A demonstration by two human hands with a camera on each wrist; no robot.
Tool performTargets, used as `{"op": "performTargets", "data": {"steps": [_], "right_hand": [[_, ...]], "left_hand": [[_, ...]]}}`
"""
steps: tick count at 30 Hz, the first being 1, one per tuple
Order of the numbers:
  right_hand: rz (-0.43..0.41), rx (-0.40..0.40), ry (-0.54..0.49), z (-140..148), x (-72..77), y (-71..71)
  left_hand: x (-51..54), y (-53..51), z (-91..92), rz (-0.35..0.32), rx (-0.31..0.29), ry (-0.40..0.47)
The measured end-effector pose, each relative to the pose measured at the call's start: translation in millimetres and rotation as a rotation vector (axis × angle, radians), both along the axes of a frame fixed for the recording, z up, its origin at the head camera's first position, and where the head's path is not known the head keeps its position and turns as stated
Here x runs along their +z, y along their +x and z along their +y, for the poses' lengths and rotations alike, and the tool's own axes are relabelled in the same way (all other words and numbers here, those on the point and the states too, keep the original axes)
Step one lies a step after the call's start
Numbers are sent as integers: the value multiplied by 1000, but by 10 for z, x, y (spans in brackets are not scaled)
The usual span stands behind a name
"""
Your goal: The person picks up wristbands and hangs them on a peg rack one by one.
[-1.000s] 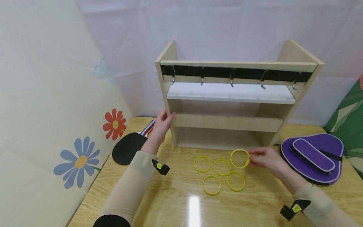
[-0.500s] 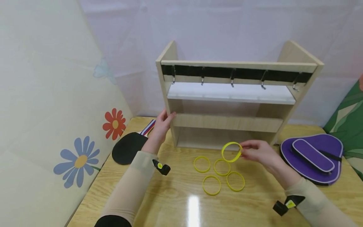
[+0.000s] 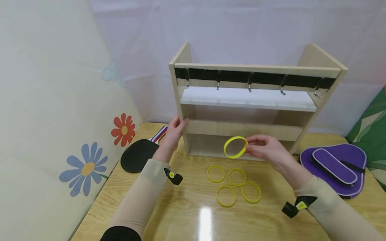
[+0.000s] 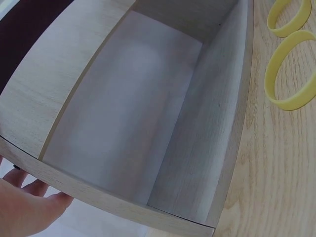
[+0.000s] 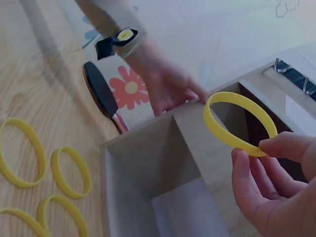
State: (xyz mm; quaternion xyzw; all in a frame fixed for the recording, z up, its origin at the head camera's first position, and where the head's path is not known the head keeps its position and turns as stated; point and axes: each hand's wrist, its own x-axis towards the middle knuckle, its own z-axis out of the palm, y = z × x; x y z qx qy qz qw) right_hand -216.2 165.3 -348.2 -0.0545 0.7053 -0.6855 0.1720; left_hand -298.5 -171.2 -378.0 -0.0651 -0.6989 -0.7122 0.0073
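My left hand grips the left side panel of a pale wooden shelf rack, its thumb on the front edge. In the left wrist view the fingers reach round the outside of that panel. My right hand pinches a yellow wristband between thumb and fingers. It holds the band raised before the rack's lower opening, below the row of metal hooks. More yellow wristbands lie flat on the wood-grain table, in front of the rack.
A black table tennis bat lies at the left, by the flowered wall panel. To the right sits a purple bat case with a smaller pouch on it. A black strip carrying several hooks crosses the rack's top front. Behind hangs a pale cloth.
My right hand has lifted the yellow wristband up and to the left, from just above the table to before the lower shelf. My left hand keeps its hold on the rack.
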Motion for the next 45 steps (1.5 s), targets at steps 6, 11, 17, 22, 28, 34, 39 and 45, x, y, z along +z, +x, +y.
{"op": "performTargets", "data": {"steps": [6, 11, 17, 22, 28, 34, 39, 45], "right_hand": [[-1, -9, -60, -196, 183, -38], [9, -17, -134, -374, 327, -58], [32, -15, -225, -575, 466, -96], [53, 5, -277, -727, 555, -122], [40, 3, -344, -908, 688, -137], [53, -33, -423, -1090, 811, -198], [57, -82, -476, -1234, 875, -270], [12, -140, -548, -1360, 890, -332]], "left_hand": [[4, -2, 15, -2, 12, 2], [-14, -13, 16, -3, 37, 5], [-20, -9, 16, -7, 53, 19], [-16, 1, 34, -17, 67, 18], [-44, -4, 55, -19, 62, 13], [-30, 5, 64, -21, 70, 17], [-13, 5, 63, -26, 71, 5], [-9, 5, 62, -31, 68, 5]]}}
